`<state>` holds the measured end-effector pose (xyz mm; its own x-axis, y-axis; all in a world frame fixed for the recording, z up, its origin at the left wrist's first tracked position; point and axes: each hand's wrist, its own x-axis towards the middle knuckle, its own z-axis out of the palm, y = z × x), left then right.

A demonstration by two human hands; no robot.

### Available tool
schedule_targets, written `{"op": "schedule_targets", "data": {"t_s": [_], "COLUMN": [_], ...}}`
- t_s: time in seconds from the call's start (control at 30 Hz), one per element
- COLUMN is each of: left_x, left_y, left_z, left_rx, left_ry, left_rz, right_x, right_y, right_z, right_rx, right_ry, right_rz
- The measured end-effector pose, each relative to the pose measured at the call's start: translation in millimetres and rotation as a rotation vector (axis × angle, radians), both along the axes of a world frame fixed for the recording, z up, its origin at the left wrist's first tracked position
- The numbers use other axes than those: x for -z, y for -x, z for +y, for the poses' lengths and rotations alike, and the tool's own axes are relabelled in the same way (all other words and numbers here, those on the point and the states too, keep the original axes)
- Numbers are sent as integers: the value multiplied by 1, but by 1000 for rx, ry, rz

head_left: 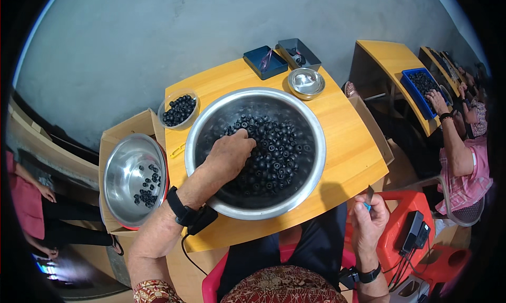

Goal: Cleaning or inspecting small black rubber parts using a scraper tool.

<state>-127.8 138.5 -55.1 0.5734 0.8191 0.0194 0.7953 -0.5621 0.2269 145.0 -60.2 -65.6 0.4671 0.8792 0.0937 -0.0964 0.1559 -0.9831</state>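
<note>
On the table stands a large metal bowl with many small, round, black, hollow parts in it. My left hand reaches into the bowl with its fingers curled down onto the pile. Its fingertips are hidden, so whatever they pinch does not show. To the right, past the table's front edge, my right hand is closed round the blue handle of a small knife, blade pointing up. Both wrists wear black bands.
Left of the table, a smaller metal bowl with some black parts rests over a cardboard box. A clear tub, a yellow tool, dark trays and a metal dish surround the large bowl. Other people sit rightward; another stands left.
</note>
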Motion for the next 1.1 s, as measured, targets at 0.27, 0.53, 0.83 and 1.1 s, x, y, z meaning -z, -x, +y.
{"op": "schedule_targets", "data": {"t_s": [0.27, 0.53, 0.83, 1.1], "left_x": [-55, -39, -30, -28], "left_y": [-17, -57, -73, -81], "left_z": [-49, -125, -144, -149], "left_rx": [-122, 60, 60, -50], "left_ry": [482, 1034, 1041, 1185], "left_rz": [-770, -1374, -1380, -1349], "right_x": [-10, -37, -35, -24], "right_y": [11, 33, 19, 13], "right_z": [5, 8, -6, -11], "right_rx": [-59, -239, -216, -128], "right_ry": [-23, -229, -385, -460], "right_rz": [-24, -390, -634, -692]}}
